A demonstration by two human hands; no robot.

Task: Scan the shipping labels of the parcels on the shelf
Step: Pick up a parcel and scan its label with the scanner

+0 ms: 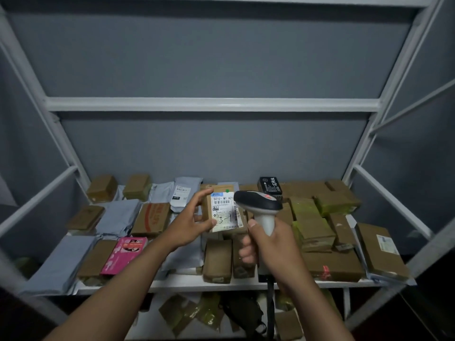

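Head view: left hand (188, 223) fingers (202, 196) grip labelled parcel (225, 212) beside scanner (258, 205).

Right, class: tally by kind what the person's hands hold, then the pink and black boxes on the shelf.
Labelled parcel, left hand: 1
Barcode scanner, right hand: 1
Pink box: 1
Black box: 1
Total: 4

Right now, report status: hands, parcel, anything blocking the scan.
Left hand holds labelled parcel up. Right hand grips scanner, head beside label. Nothing between them.
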